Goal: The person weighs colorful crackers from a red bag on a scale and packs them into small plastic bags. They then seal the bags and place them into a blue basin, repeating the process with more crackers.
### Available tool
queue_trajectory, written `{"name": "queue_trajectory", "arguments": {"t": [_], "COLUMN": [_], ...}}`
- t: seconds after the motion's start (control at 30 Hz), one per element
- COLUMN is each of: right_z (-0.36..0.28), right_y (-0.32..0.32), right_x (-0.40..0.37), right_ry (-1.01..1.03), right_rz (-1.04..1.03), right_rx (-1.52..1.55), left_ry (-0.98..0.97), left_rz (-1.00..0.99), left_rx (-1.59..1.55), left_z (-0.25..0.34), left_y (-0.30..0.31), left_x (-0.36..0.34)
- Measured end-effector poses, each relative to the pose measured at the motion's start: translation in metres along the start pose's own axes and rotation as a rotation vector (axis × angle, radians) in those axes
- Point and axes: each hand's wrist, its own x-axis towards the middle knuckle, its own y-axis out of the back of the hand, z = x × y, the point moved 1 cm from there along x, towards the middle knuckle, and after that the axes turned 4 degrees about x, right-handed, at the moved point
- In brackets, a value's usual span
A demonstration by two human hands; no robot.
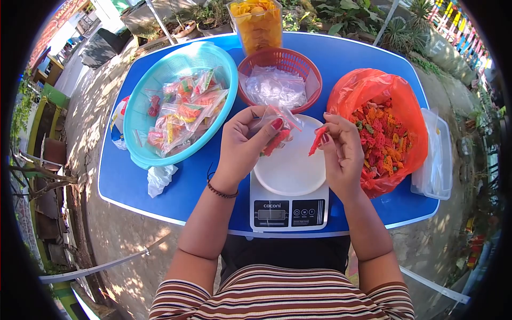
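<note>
Above a white kitchen scale (289,184), my left hand (248,136) pinches a small clear zip bag (280,120) with red pieces inside. A few centimetres to the right, my right hand (341,146) grips a red snack piece (318,140) between thumb and fingers. The scale's round plate shows bare beneath both hands; its display is too faint to read. Right of my right hand stands an open red plastic bag (341,88) full of red, orange and some green crinkled pieces. Behind the scale, a red basket (313,66) contains a pile of clear bags (274,88).
At left, a turquoise basket (140,101) carries several filled zip bags. Beside it lies a crumpled white plastic piece (161,180). A clear container (256,29) of yellow-orange chips stands at the blue table's (208,205) far edge. A clear tub (437,154) sits at the right edge.
</note>
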Motion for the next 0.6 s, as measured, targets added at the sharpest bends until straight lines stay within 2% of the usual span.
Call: {"name": "queue_trajectory", "arguments": {"t": [0.03, 0.13, 0.27, 0.47, 0.6], "right_z": [0.001, -0.002, -0.003, -0.005, -0.008], "right_y": [0.000, 0.007, 0.008, 0.006, -0.002], "right_x": [0.001, 0.002, 0.001, -0.001, -0.006], "right_ry": [0.019, 0.061, -0.096, -0.006, 0.080], "right_rz": [0.053, 0.088, 0.173, 0.043, 0.118], "right_rx": [0.089, 0.106, 0.379, 0.119, 0.110], "left_ry": [-0.004, 0.023, 0.032, -0.024, -0.006], "left_rz": [-0.021, -0.052, -0.112, -0.177, -0.226], "left_rx": [0.029, 0.139, 0.194, 0.108, 0.100], "left_z": [-0.003, -0.001, -0.001, -0.007, -0.003], "left_y": [0.004, 0.004, 0.003, 0.003, 0.001], "left_x": [0.001, 0.000, -0.002, -0.003, -0.005]}}
